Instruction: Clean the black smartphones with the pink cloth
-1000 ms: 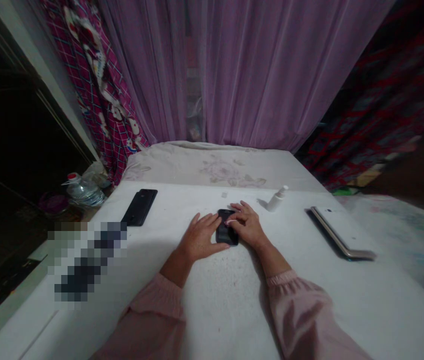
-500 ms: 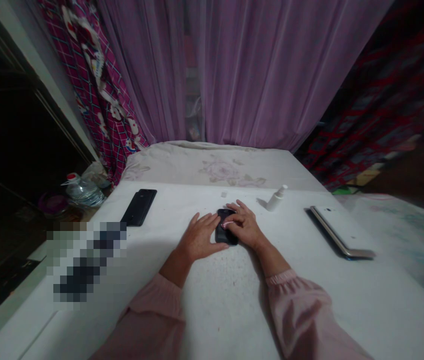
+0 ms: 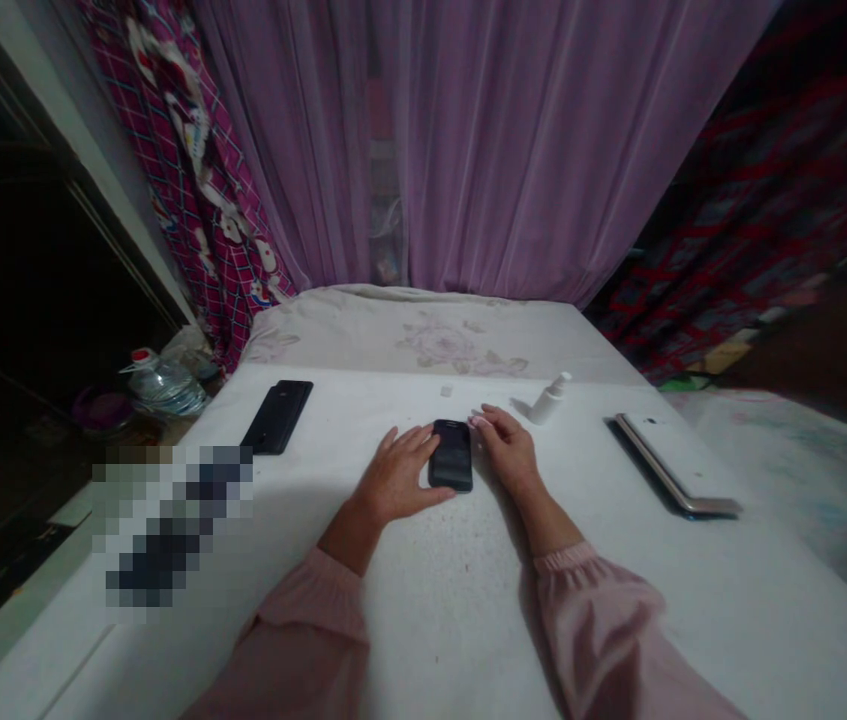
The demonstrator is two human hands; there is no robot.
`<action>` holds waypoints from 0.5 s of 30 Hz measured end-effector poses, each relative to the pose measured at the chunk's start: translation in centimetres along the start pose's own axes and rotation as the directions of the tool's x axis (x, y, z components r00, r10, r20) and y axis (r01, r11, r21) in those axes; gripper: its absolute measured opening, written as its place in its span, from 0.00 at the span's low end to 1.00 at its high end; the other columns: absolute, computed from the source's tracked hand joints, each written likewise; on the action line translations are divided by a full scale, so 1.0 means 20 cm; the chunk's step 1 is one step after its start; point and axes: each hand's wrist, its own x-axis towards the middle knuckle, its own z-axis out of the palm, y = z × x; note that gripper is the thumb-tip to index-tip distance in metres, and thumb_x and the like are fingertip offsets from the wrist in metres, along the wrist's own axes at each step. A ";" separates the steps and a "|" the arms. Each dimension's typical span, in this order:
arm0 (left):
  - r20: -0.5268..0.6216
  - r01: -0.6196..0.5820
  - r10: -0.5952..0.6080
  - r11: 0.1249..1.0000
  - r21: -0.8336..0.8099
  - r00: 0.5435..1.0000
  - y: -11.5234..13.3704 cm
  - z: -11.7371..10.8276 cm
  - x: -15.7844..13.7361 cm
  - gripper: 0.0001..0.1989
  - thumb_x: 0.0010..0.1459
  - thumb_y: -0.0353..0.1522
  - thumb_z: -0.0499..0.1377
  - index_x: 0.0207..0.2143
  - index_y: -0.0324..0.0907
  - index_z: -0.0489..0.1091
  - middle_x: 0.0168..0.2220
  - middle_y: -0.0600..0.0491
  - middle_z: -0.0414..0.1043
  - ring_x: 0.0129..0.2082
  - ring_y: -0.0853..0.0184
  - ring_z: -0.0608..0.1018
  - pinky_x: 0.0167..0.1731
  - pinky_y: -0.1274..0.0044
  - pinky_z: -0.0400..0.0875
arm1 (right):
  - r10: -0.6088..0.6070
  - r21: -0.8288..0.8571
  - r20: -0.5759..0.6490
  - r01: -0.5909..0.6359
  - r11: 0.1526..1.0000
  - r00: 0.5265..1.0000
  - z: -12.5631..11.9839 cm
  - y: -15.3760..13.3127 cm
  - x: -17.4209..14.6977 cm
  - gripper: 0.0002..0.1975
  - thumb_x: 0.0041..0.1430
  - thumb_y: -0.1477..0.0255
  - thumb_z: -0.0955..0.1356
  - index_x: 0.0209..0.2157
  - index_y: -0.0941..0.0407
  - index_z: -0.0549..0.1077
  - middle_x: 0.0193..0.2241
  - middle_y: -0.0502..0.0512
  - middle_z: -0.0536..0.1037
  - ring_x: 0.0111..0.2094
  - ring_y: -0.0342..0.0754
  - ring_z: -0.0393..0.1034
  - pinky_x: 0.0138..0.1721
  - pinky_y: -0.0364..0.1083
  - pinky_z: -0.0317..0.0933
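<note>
A small black smartphone (image 3: pixel 451 462) lies face up on the white-covered table, its dark screen uncovered. My left hand (image 3: pixel 397 476) steadies it from the left, the fingers along its upper left edge and the thumb at its bottom edge. Just past the phone's upper right corner, my right hand (image 3: pixel 510 450) pinches a small pinkish-white wad (image 3: pixel 477 422), perhaps cloth or tissue, between thumb and fingers. A white spray bottle (image 3: pixel 547 402) stands a little beyond that hand. Behind the phone sits a tiny white piece (image 3: pixel 447 391).
Stacked dark phones (image 3: pixel 280 416) lie at left, beside a pixelated patch (image 3: pixel 175 525). More stacked phones, a white one (image 3: pixel 674 455) uppermost, lie at right. A water jug (image 3: pixel 168 385) stands beyond the left edge. Purple curtains (image 3: pixel 528 150) hang behind the table.
My right hand has moved right, off the phone's screen, with the pinkish-white wad still pinched. My left hand stays at the phone's left side.
</note>
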 end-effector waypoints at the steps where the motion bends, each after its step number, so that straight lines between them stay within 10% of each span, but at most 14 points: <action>1: 0.002 0.000 0.000 1.000 -0.003 1.000 0.00 0.00 0.00 0.39 0.52 0.50 0.61 0.62 0.43 0.57 0.65 0.44 0.54 0.64 0.56 0.59 0.63 0.58 0.44 | 0.037 0.050 0.002 -0.037 0.998 0.999 -0.01 0.00 0.00 0.18 0.53 0.57 0.66 0.35 0.56 0.78 0.44 0.60 0.79 0.48 0.55 0.70 0.53 0.55 0.61; 15: 0.045 0.102 -0.104 0.994 0.045 0.994 0.13 0.03 -0.16 0.51 0.49 0.55 0.59 0.66 0.35 0.46 0.66 0.39 0.50 0.67 0.53 0.52 0.64 0.57 0.39 | -0.088 -0.079 0.322 0.119 0.990 0.943 -0.09 -0.10 -0.14 0.16 0.60 0.60 0.60 0.34 0.54 0.75 0.32 0.53 0.80 0.34 0.48 0.73 0.39 0.46 0.65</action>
